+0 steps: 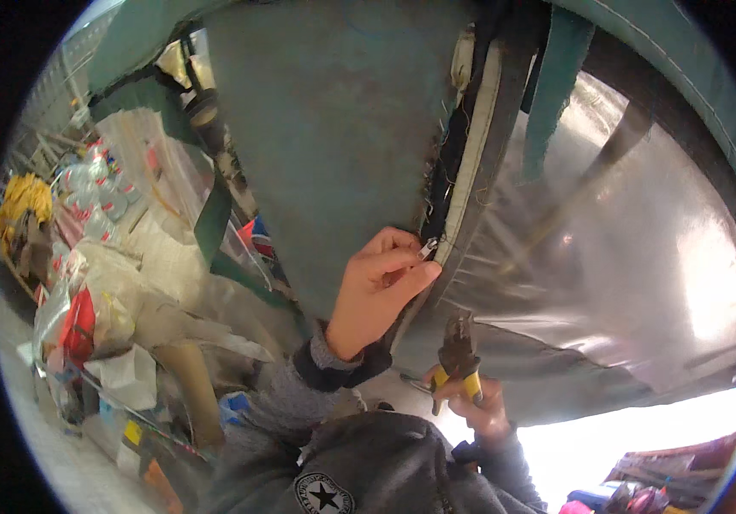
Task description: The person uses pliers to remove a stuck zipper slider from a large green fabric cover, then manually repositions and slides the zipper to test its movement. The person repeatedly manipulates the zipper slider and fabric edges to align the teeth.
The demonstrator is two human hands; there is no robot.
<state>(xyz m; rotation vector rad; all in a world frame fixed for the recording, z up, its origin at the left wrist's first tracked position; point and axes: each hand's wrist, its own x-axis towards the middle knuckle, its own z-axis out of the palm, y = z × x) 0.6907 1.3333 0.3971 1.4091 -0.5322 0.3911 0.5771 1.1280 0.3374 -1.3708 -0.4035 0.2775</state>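
The left hand (375, 287)'s grip pinches a small metal slider (427, 249) beside the cream strip (478, 141), the right hand (486, 409)'s encloses yellow-handled pliers (458, 353) below; loose threads (482, 199) might snag the slider, jamming it.

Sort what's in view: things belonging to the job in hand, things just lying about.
In the job:
small metal piece, pinched by the left hand
pliers, held in the right hand
pale strip
green panel

Lying about, at left:
clear bottles
yellow cloth
red item
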